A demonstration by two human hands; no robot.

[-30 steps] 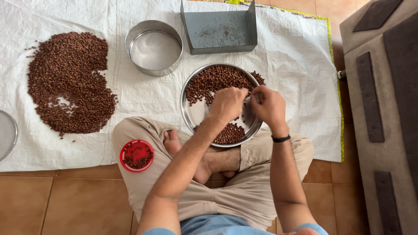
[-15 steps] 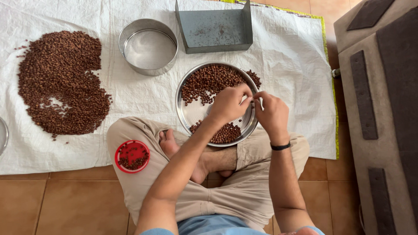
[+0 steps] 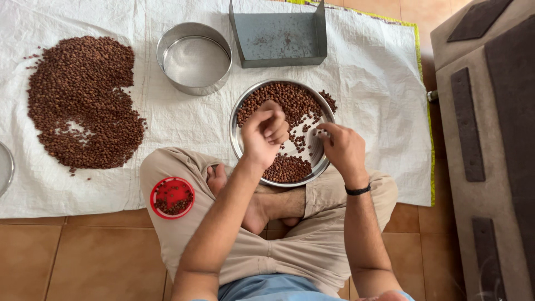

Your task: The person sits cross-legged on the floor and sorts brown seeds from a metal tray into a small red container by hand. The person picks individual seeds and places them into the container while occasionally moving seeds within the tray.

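A round steel plate (image 3: 236, 146) rests on my crossed legs, with brown beans (image 3: 287, 99) heaped at its far side and a smaller heap (image 3: 286, 168) at its near side. My left hand (image 3: 264, 134) hovers over the plate's left half with its fingers curled into the palm; nothing shows inside it. My right hand (image 3: 343, 147) is at the plate's right rim, fingertips down among a few scattered beans in the bare middle. A black band sits on my right wrist.
A red lid (image 3: 173, 197) holding some beans sits on my left knee. On the white woven sheet (image 3: 189, 120) lie a big bean pile (image 3: 83, 100), a round steel sieve (image 3: 194, 58) and a grey metal tray (image 3: 278, 37). A grey padded seat (image 3: 490, 139) stands at right.
My hands have parted from the right rim. The left one has swung left over the plate and curled shut; the right one has dropped to the scattered beans.
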